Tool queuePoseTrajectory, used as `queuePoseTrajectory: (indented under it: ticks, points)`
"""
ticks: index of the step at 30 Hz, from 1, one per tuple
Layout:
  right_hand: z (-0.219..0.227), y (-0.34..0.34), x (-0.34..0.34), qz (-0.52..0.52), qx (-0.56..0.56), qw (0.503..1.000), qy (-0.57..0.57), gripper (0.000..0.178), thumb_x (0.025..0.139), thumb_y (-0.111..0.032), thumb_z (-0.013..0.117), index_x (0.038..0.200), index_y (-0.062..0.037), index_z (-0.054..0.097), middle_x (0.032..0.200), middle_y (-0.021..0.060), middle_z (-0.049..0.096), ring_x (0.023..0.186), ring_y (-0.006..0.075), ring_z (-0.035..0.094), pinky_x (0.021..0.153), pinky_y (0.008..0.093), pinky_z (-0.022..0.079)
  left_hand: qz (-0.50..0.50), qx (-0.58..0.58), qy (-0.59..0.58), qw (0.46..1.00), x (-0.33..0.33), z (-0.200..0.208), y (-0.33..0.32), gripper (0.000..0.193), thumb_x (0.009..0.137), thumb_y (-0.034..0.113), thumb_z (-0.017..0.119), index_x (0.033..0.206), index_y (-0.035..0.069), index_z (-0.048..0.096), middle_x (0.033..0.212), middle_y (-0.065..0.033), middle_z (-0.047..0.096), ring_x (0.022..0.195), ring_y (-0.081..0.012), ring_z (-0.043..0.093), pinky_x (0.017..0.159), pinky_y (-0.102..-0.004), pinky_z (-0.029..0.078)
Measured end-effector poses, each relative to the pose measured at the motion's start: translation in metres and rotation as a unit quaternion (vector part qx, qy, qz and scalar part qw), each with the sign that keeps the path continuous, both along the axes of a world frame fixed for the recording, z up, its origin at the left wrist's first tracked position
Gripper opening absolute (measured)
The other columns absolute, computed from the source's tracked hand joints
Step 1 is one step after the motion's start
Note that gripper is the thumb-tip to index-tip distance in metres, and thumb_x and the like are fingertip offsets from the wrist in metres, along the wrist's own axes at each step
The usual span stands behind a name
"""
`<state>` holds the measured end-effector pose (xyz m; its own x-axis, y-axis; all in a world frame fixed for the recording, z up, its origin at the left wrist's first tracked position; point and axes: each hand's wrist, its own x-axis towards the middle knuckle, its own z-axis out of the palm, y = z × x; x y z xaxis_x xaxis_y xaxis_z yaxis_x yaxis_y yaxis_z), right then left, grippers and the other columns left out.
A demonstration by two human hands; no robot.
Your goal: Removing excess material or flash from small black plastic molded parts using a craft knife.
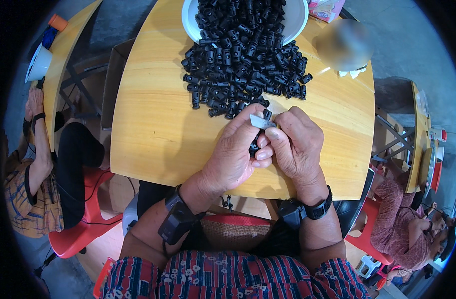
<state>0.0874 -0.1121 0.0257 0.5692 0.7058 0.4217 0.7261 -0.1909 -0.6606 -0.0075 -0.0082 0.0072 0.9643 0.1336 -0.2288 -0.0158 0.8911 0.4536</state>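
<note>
Near the front of the wooden table, my two hands meet. My left hand (232, 148) is closed around black plastic cord locks; one cord lock (267, 114) shows by the fingertips, and more black plastic shows lower in the fingers. A short metal blade (260, 122) is pinched between thumb and fingers of my right hand (301, 144), its slanted end pointing left over my left fingertips. Its handle, if any, is hidden. Just beyond my hands lies a heap of black cord locks (238, 74), spilling from a white basin (190, 25).
The heap covers the middle of the wooden table (153, 109). At the far right are a blurred round thing (343, 45) and a pink-and-white packet (326, 9). People sit at neighbouring tables on the left (63, 89) and right (417, 149), on red chairs.
</note>
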Motion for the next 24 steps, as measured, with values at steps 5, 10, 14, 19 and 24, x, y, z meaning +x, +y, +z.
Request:
queuePoseTrajectory:
  ticks: [5, 10, 14, 19, 24]
  points:
    - [-0.002, -0.004, 0.006, -0.048, 0.030, 0.993, 0.101, 0.018, 0.083, -0.018, 0.060, 0.074, -0.0024, 0.057, 0.065, 0.0093, 0.049, 0.058, 0.0230, 0.050, 0.054, 0.0309, 0.042, -0.007, -0.031, -0.010, 0.999, 0.001, 0.007, 0.002, 0.019, 0.099, 0.034, 0.040, 0.095, 0.016, 0.044, 0.073, 0.0028, 0.040, 0.060, -0.0063, 0.039, 0.049, -0.0185, 0.030]
    - [0.005, -0.004, 0.005, -0.012, 0.102, 0.984, 0.142, 0.019, 0.083, -0.018, 0.061, 0.088, 0.0003, 0.063, 0.073, 0.0087, 0.058, 0.065, 0.0175, 0.055, 0.061, 0.0280, 0.044, -0.029, -0.051, -0.060, 0.996, -0.002, 0.001, 0.004, 0.024, 0.098, 0.033, 0.039, 0.111, 0.014, 0.048, 0.078, 0.0047, 0.042, 0.064, -0.0067, 0.039, 0.053, -0.0191, 0.031]
    - [0.002, -0.002, 0.006, 0.037, 0.109, 0.984, 0.139, 0.030, 0.076, -0.016, 0.069, 0.102, -0.0013, 0.066, 0.080, 0.0093, 0.062, 0.072, 0.0176, 0.059, 0.067, 0.0261, 0.046, -0.012, -0.022, -0.009, 1.000, -0.001, 0.004, 0.004, 0.026, 0.099, 0.032, 0.039, 0.113, 0.012, 0.047, 0.081, 0.0039, 0.046, 0.066, -0.0057, 0.041, 0.052, -0.0191, 0.032]
    - [0.004, -0.002, 0.004, 0.046, 0.060, 0.983, 0.167, 0.027, 0.070, -0.006, 0.072, 0.097, -0.0016, 0.067, 0.076, 0.0090, 0.062, 0.068, 0.0164, 0.058, 0.065, 0.0251, 0.045, -0.015, -0.030, 0.005, 0.999, 0.002, 0.013, 0.004, 0.018, 0.099, 0.030, 0.042, 0.095, 0.013, 0.045, 0.074, 0.0017, 0.040, 0.059, -0.0059, 0.039, 0.048, -0.0171, 0.030]
    - [0.003, 0.003, 0.005, -0.026, 0.085, 0.983, 0.159, 0.022, 0.072, -0.002, 0.068, 0.094, -0.0018, 0.067, 0.075, 0.0098, 0.062, 0.067, 0.0167, 0.058, 0.064, 0.0252, 0.045, -0.016, -0.012, -0.024, 1.000, 0.002, 0.004, 0.006, 0.016, 0.099, 0.027, 0.042, 0.096, 0.012, 0.045, 0.074, -0.0014, 0.045, 0.056, -0.0054, 0.039, 0.046, -0.0171, 0.030]
